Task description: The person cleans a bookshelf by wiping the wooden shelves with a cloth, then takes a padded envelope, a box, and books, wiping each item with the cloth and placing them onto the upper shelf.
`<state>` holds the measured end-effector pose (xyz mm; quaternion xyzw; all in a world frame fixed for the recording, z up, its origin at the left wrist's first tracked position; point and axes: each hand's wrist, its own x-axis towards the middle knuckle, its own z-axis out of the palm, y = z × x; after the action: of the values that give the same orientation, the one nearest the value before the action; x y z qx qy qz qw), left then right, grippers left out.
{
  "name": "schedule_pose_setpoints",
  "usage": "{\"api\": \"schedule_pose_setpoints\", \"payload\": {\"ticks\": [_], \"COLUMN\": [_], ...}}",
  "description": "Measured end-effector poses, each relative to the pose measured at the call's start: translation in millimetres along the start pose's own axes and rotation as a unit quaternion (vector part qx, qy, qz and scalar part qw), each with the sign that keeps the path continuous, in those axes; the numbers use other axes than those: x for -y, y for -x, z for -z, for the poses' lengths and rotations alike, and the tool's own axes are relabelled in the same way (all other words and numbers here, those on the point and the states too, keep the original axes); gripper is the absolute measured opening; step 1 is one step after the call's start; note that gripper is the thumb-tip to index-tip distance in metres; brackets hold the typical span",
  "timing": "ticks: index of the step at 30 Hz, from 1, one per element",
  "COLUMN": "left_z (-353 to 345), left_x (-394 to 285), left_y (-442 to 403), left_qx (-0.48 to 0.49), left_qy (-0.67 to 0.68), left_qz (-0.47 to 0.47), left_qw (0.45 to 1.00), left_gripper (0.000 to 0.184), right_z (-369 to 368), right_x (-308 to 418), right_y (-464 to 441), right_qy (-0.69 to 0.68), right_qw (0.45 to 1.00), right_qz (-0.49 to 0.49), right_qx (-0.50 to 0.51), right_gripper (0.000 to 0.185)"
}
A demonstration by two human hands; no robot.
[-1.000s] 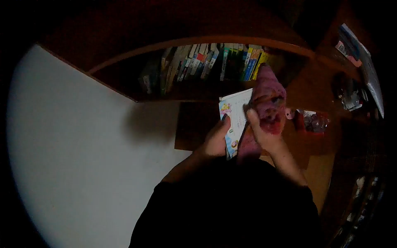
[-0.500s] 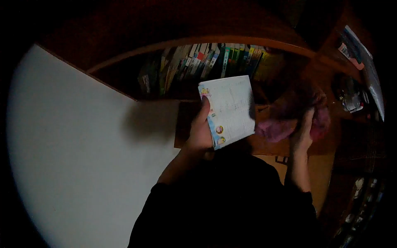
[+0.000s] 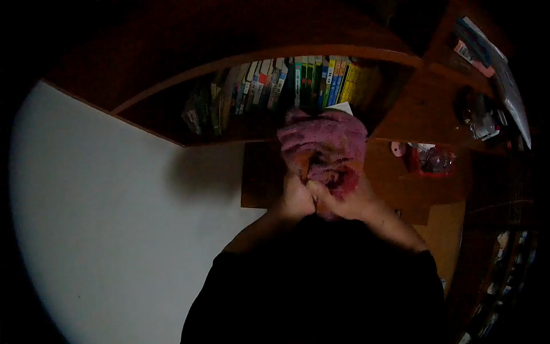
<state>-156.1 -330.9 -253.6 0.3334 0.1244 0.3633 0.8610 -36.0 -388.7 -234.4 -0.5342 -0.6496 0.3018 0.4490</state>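
Observation:
A crumpled purple-pink cloth (image 3: 326, 140) is spread over a book, hiding nearly all of it. One white corner of the book (image 3: 342, 107) shows above the cloth's top edge. My left hand (image 3: 297, 195) is closed at the lower left of the bundle, its fingers mostly hidden under the cloth. Against the cloth's lower right side lies my right hand (image 3: 344, 198), gripping it, with the thumb pointing toward my left hand. The two hands nearly touch below the cloth.
Behind the hands, a curved wooden shelf (image 3: 252, 56) holds a row of upright books (image 3: 260, 83). To the right are a red container (image 3: 432, 160), a pink round item (image 3: 397, 149), a clear plastic-wrapped object (image 3: 486, 123) and a silvery packet (image 3: 510, 89). A pale wall fills the left.
My right hand has brought the cloth back from the right and laid it over the book. The book's printed face, exposed half a second ago, is now covered.

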Motion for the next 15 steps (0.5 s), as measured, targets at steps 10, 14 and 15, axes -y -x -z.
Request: {"api": "schedule_pose_setpoints", "payload": {"ticks": [10, 14, 15], "left_z": [-0.5, 3.3, 4.2], "left_x": [-10.3, -27.3, -34.3], "left_y": [-2.7, -8.4, -7.3], "left_qx": [-0.061, -0.076, -0.082], "left_qy": [0.068, -0.043, -0.179], "left_qz": [0.038, -0.023, -0.037], "left_qw": [0.995, 0.996, 0.980], "left_gripper": [0.047, 0.053, 0.057], "right_z": [4.2, -3.5, -6.1], "right_x": [-0.6, -10.5, -10.7], "right_y": [-7.2, 3.5, 6.3], "right_qy": [0.032, 0.025, 0.027], "right_qw": [0.998, 0.999, 0.998], "right_qz": [-0.060, 0.017, 0.030], "right_qx": [0.005, 0.022, 0.039], "right_gripper": [0.053, 0.046, 0.048]}}
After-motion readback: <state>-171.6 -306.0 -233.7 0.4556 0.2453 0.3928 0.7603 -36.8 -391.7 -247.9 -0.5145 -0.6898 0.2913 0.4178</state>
